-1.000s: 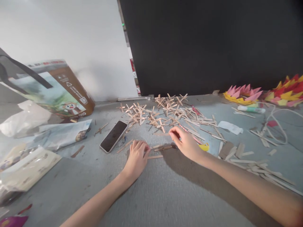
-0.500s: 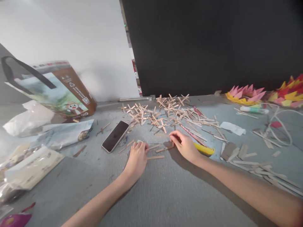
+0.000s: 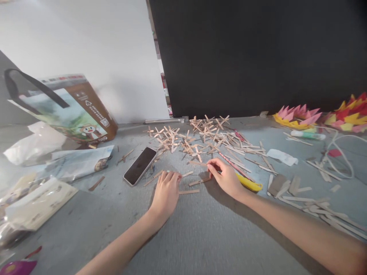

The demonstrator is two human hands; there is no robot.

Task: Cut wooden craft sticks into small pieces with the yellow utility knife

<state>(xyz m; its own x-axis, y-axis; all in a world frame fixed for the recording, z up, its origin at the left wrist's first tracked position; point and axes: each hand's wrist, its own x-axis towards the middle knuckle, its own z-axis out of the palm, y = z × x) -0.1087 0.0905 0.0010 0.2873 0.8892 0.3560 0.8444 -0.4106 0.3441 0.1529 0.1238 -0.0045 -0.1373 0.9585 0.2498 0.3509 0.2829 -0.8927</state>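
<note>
My left hand (image 3: 166, 191) lies palm down on the grey floor (image 3: 200, 236), fingers together and flat, its fingertips by a short wooden stick (image 3: 187, 174). My right hand (image 3: 226, 176) pinches the end of another wooden stick (image 3: 200, 181) that lies on the floor between the hands. A third stick (image 3: 188, 192) lies just below them. Behind the hands is a heap of crossed stick pieces (image 3: 197, 139). A yellow utility knife (image 3: 249, 183) and a pink pencil (image 3: 233, 164) lie under and beside my right hand.
A black phone (image 3: 140, 165) lies left of the sticks. A printed bag (image 3: 65, 110) and plastic wrappers (image 3: 37, 194) fill the left side. Loose sticks (image 3: 309, 202), a white cord (image 3: 338, 152), a glue tube (image 3: 308, 134) and paper flowers (image 3: 298, 114) lie at right. A black wall stands behind.
My right hand has come down from above the sticks to pinch one on the floor, uncovering the yellow knife. My left hand has stayed in place.
</note>
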